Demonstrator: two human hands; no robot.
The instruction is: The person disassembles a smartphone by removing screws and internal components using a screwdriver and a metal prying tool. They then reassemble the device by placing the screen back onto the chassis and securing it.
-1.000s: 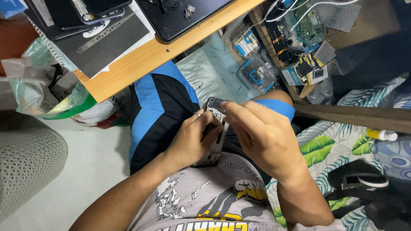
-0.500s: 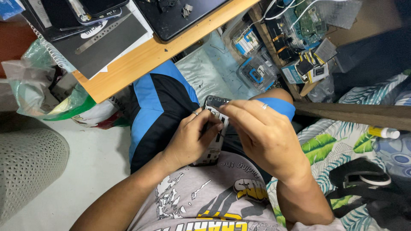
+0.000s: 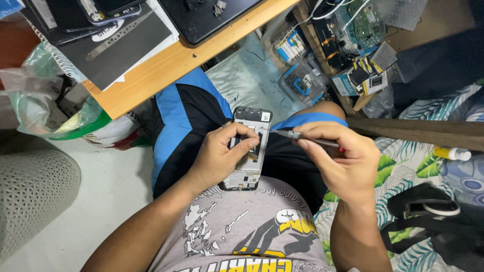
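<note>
An opened phone frame (image 3: 249, 123) with bare dark innards lies lengthwise over my lap. My left hand (image 3: 222, 153) wraps around its middle, thumb and fingers across the inside. My right hand (image 3: 340, 161) grips a thin metal-tipped screwdriver (image 3: 295, 136) whose point rests at the right side of the frame's upper part. My thumb and forefinger pinch the tool's shaft. The lower end of the frame shows below my left hand, above my grey printed shirt.
A wooden desk edge (image 3: 166, 65) runs above my knees, carrying dark notebooks, phones and a black tray. Clear boxes of parts (image 3: 302, 80) and circuit boards (image 3: 363, 25) crowd the floor ahead. A plastic bag (image 3: 45, 106) sits left, a leaf-print cloth (image 3: 413, 171) and black strap right.
My right hand has drawn back to the right, uncovering the top of the phone frame and the screwdriver. The left hand keeps its hold on the frame.
</note>
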